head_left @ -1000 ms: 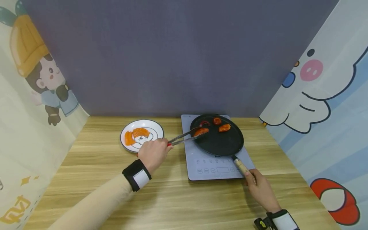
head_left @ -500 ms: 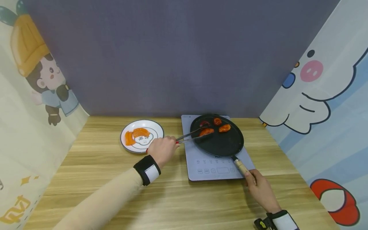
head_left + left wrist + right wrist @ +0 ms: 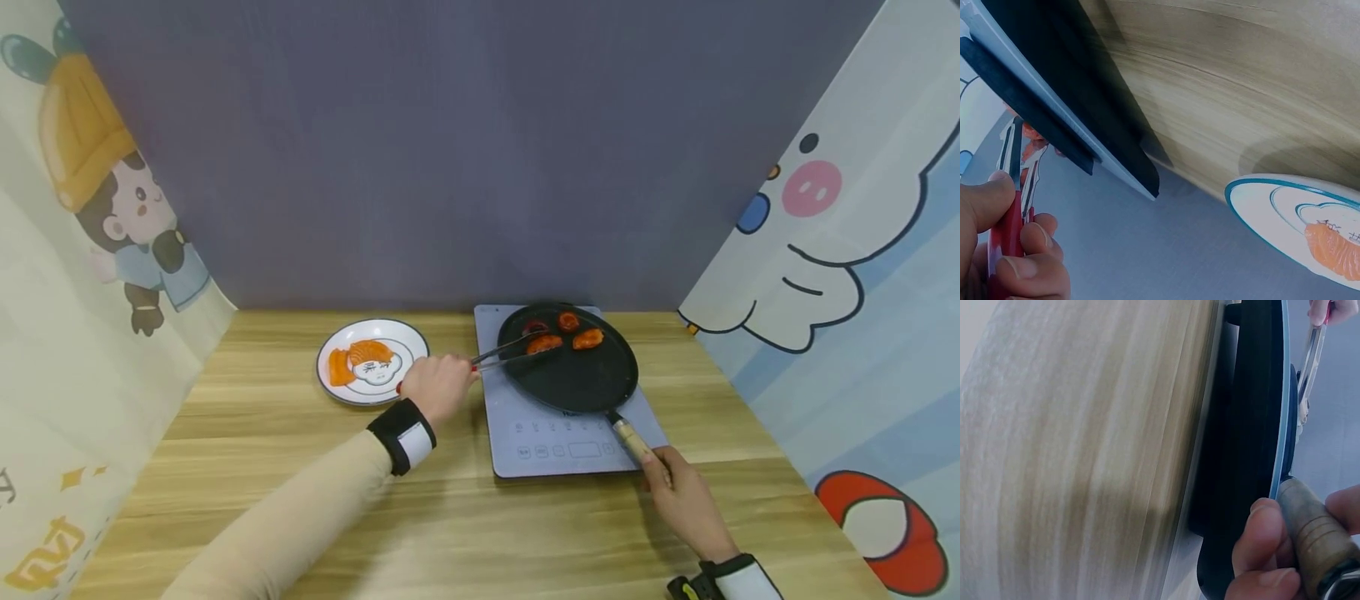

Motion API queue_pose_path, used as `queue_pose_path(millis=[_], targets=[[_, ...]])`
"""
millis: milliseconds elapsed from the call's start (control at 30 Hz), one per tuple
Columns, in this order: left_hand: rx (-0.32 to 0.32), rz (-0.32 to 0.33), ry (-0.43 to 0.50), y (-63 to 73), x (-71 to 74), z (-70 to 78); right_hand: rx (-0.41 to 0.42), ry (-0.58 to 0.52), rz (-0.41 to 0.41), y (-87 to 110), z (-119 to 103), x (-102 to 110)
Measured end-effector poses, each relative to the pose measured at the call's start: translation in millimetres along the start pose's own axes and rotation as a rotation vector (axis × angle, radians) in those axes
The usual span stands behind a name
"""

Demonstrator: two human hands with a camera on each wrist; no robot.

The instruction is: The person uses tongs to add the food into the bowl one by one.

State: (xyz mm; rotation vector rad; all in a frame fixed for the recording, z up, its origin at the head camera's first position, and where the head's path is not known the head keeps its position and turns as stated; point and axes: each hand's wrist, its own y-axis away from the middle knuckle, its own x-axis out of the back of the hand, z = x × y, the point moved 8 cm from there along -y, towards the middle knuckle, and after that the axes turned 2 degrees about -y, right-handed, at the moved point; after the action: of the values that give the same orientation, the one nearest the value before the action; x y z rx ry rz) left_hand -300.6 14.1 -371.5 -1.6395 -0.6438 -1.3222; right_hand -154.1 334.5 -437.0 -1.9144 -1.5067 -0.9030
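My left hand [image 3: 437, 387] grips tongs [image 3: 1007, 237] by their red handles, thumb on one side and curled fingers on the other. The metal arms reach rightward over the black flat pan [image 3: 577, 383], their tips at a glossy orange-red piece of food [image 3: 543, 343]. Beside that piece lie a dark red piece [image 3: 535, 327], a small round piece [image 3: 568, 321] and another oblong piece [image 3: 588, 338]. My right hand [image 3: 686, 504] holds the pan's wooden handle [image 3: 1316, 528], fingers wrapped around it. The pan sits on a light grey induction cooktop [image 3: 540, 433].
Left of the cooktop, a white plate [image 3: 411, 346] with a dark rim carries orange salmon slices [image 3: 371, 352]. Everything stands on a wood-grain table [image 3: 465, 533]. A dark grey panel [image 3: 450, 167] rises behind, and cartoon-printed curtains [image 3: 862, 292] flank both sides.
My left hand has moved right with the tongs, and the food piece at their tips has slid right in the pan. My right hand keeps its hold on the handle.
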Motion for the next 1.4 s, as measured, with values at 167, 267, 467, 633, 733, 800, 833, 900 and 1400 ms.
queue_pose_path(millis=[167, 267, 467, 633, 733, 800, 833, 900, 1400], targets=[[0.01, -0.022, -0.001, -2.3, -3.0, -0.9, -0.002, 0.002, 0.003, 0.6, 0.6, -0.2], [0.023, -0.037, 0.016, -5.0, -5.0, -2.8, 0.007, -0.002, 0.013, 0.6, -0.8, 0.7], [0.049, -0.058, 0.046, -9.4, -7.3, -6.0, 0.011, -0.003, 0.036, 0.6, -2.8, 2.3], [0.066, -0.078, 0.071, -9.6, -7.5, -7.0, 0.013, 0.004, 0.034, 1.7, -1.9, 1.9], [0.083, -0.093, 0.088, -9.6, -7.8, -7.7, 0.017, 0.002, 0.025, 2.4, -1.9, 1.7], [0.093, -0.099, 0.097, -9.6, -8.0, -8.0, 0.014, 0.003, 0.017, 2.5, -1.5, 1.4], [0.097, -0.101, 0.1, -9.6, -8.1, -8.2, 0.011, 0.003, 0.014, 2.7, -1.4, 1.4], [0.103, -0.105, 0.102, -9.5, -8.5, -8.4, 0.004, 0.005, 0.009, 2.6, -1.0, 1.1], [0.091, -0.07, 0.095, 0.8, -6.8, -10.4, -0.004, 0.003, 0.0, 0.4, -0.9, 0.7]])
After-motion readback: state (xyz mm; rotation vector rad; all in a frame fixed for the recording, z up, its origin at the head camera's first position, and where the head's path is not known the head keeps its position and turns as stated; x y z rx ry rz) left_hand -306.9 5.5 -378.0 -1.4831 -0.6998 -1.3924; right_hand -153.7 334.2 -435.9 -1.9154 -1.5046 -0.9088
